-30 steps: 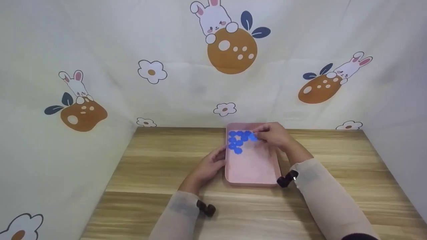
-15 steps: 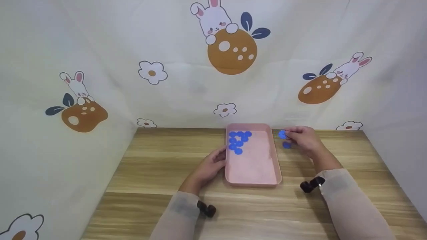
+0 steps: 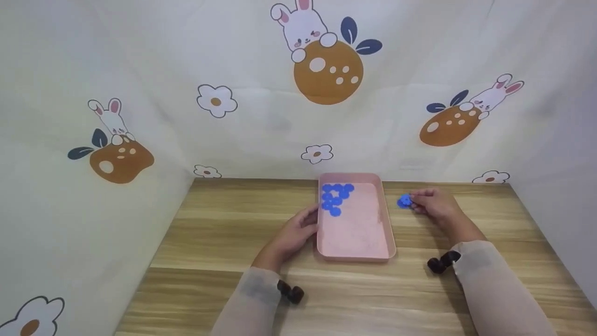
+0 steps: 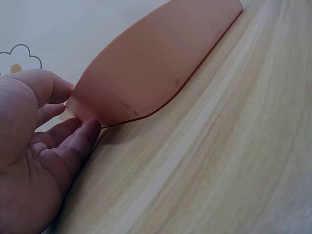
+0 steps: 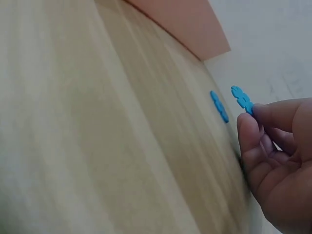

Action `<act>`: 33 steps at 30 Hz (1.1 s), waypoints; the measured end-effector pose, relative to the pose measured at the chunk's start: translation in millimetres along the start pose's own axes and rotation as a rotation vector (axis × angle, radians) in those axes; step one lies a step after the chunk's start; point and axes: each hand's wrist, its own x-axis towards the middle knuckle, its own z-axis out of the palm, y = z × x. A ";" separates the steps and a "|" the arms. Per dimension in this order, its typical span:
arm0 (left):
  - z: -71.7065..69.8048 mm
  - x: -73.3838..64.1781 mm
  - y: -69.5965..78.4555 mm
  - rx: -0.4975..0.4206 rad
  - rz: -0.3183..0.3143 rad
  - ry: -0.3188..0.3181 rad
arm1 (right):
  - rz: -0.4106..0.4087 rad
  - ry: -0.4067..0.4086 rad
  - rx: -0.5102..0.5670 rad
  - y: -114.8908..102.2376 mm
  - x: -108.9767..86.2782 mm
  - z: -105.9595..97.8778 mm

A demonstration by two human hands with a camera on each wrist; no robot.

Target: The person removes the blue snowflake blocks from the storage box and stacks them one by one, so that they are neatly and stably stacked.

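My right hand pinches a blue snowflake disc by its edge between thumb and index finger, to the right of the tray. A second blue disc lies on the table just under it; in the right wrist view this lying disc shows beside the held one, a small gap between them. Several more blue discs lie flat in the far left corner of the pink tray. My left hand rests at the tray's left side, fingertips touching its outer wall.
The wooden table runs back to a pale cloth printed with rabbits, oranges and flowers. The tray stands near the table's back edge. Small black devices sit at both wrists.
My right hand has carried a blue disc from the tray's far side out over the right rim, then lowered it close above the disc on the table. The left hand stays at the tray.
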 end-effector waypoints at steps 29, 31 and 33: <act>-0.2 -1.3 3.6 0.030 -0.051 0.020 | 0.094 0.063 -0.158 -5.2 4.9 5.7; 0.3 -1.0 3.0 0.022 -0.049 0.021 | 0.101 0.072 -0.170 -4.9 5.1 6.6; 0.3 -0.1 1.1 0.018 -0.019 0.010 | 0.094 0.071 -0.149 -3.5 5.3 7.8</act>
